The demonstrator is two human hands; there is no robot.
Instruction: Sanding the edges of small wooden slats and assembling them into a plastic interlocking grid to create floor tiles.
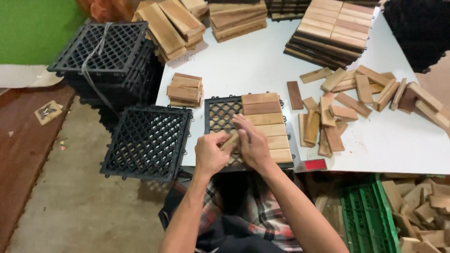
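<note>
Six wood slats (266,125) on one black grid tile (220,114), two hands.

Loose slats (328,122) right of grid tile (221,114)

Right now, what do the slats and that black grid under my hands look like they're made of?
The slats look like unfinished wood: matte tan and brown tones, faint grain. The black grid looks like moulded plastic: uniform black lattice, slight sheen. Both hands, left and right, press a slat onto it.
</note>
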